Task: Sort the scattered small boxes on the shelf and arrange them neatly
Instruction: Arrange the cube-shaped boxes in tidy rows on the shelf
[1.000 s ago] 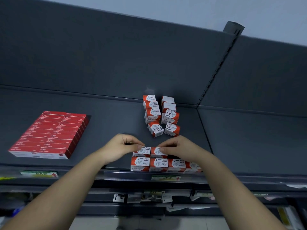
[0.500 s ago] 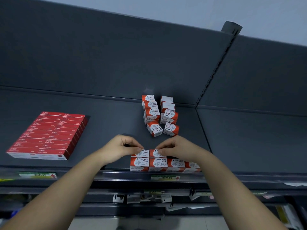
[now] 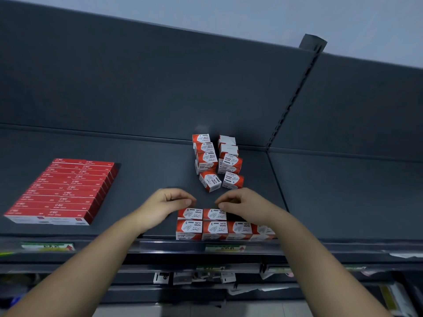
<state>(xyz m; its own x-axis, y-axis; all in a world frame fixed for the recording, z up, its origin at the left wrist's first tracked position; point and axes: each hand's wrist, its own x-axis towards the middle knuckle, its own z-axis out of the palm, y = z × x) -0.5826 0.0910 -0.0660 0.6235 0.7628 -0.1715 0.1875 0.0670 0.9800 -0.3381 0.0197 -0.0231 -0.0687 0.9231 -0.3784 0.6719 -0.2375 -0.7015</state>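
Several small red-and-white paper clip boxes stand in a straight row [image 3: 214,229] along the shelf's front edge. Two more boxes [image 3: 202,213] sit side by side directly behind that row. Further back, a loose cluster of the same boxes [image 3: 217,161] is partly stacked, with two tilted boxes [image 3: 210,180] at its near end. My left hand [image 3: 169,204] hovers at the back edge of the left box of the pair, fingers curled with thumb against forefinger. My right hand [image 3: 242,204] mirrors it over the right box. Neither hand holds a box.
A flat block of long red boxes [image 3: 64,191] lies on the dark shelf [image 3: 148,170] to the left. A slotted upright [image 3: 293,99] divides the back panel on the right. Price labels [image 3: 224,248] line the front rail, with a cluttered lower shelf beneath.
Both hands have lifted their fingertips off the two second-row boxes and drawn slightly back and apart. The boxes stay where they were set.
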